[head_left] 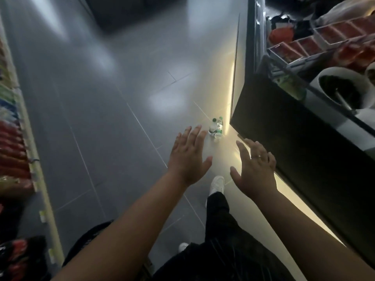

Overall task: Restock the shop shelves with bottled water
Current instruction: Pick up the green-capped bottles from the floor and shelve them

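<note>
Two small water bottles (pixel 216 128) with green caps and green labels stand close together on the grey tiled floor, beside the corner of a dark counter. My left hand (pixel 187 157) is stretched out in front of me with straight fingers, its fingertips just left of the bottles and holding nothing. Held out level with it, my right hand (pixel 254 169) is also empty, fingers spread, a ring on one finger, close to the counter's edge.
A dark counter (pixel 300 151) with a lit base fills the right side, with red packets and a white bowl on top. Shelves of red and coloured packets (pixel 14 151) line the left. My leg and white shoe (pixel 217 184) stand between my arms.
</note>
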`<state>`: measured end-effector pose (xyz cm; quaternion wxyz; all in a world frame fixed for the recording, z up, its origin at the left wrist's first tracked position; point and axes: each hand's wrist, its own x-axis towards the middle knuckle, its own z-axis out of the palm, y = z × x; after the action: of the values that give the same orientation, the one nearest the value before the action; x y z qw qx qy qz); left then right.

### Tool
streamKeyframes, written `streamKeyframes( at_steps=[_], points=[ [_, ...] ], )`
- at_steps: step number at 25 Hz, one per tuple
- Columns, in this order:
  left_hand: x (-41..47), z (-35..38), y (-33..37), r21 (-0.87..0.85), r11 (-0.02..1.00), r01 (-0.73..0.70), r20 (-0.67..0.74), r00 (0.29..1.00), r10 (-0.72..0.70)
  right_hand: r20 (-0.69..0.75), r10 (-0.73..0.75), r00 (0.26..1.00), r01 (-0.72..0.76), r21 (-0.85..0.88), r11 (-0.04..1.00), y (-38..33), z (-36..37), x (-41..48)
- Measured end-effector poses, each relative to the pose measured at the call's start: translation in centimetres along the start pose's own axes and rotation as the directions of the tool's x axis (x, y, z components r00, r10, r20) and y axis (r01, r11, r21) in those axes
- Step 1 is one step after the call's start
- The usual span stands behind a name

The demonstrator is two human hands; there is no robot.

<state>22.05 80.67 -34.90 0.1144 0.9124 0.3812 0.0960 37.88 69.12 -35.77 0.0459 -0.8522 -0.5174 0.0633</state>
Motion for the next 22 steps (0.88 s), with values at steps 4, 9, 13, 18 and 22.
streamKeyframes(
  at_steps=[4, 9, 13, 18, 22],
  points=[
    [7.7, 2.8, -3.1, 0.007, 0.999, 0.034, 0.091, 0.995, -0.035, 0.062, -0.006, 0.998, 0.005, 0.010, 1.000, 1.4, 2.0, 8.7],
    [17.1, 4.4, -6.0, -0.008, 0.988, 0.156, 0.173, 0.973, -0.152, 0.228, -0.093, 0.969, 0.114, -0.083, 0.990, 3.7, 2.6, 20.5],
    [23.4, 5.5, -7.9, -0.023, 0.980, 0.197, 0.230, 0.955, -0.187, 0.311, -0.142, 0.940, 0.184, -0.110, 0.977, 3.7, 3.3, 27.9],
    [31.2, 7.7, -11.3, -0.059, 0.988, 0.142, 0.313, 0.943, -0.116, 0.387, -0.077, 0.919, 0.133, -0.122, 0.984, 2.3, 5.3, 35.0],
    [38.4, 9.9, -15.2, -0.113, 0.993, 0.043, 0.408, 0.913, 0.007, 0.432, 0.044, 0.901, 0.022, -0.147, 0.989, 0.9, 7.6, 40.5]
  ],
)
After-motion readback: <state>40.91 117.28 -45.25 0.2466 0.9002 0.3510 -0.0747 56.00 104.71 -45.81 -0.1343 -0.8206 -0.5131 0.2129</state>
